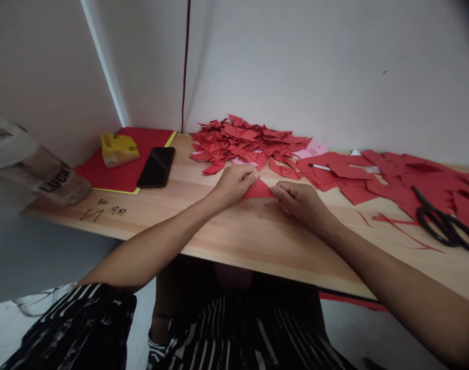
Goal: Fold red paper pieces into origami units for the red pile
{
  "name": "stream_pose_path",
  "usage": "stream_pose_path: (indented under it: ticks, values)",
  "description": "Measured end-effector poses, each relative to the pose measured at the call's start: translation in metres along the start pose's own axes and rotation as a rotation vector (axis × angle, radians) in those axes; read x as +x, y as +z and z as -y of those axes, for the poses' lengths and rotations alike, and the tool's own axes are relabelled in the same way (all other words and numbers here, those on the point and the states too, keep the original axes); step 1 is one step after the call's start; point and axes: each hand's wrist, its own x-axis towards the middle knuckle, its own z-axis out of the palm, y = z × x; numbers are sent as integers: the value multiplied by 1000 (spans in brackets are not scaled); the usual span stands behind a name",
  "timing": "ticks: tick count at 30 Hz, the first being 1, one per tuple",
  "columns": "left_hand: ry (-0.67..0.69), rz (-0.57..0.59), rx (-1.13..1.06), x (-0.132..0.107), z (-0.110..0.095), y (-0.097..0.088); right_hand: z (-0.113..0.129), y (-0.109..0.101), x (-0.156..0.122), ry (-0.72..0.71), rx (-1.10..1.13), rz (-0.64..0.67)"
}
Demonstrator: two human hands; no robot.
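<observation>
The left hand (234, 181) and right hand (296, 199) each pinch thin red paper (260, 189) in their grip, over the wood-grained counter (227, 231), on the near side of a spiky folded-paper heap (240, 136).

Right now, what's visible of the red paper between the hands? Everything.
The red paper looks plain and matte, roughly triangular where visible. The left hand holds its left side, the right hand its right corner. It's over the wooden desk, in front of the folded red pile; folds are unclear.
</observation>
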Motion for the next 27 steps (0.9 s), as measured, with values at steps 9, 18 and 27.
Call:
stream_pose_path:
  ticks: [9,18,27]
  values:
    - [24,58,-20,-7,-8,10,-6,3,2,-92,-24,-20]
    - [80,24,0,-8,-12,13,-3,7,2,-67,-8,-9]
    - [36,-71,-28,-5,-4,9,-2,2,3,-41,12,3]
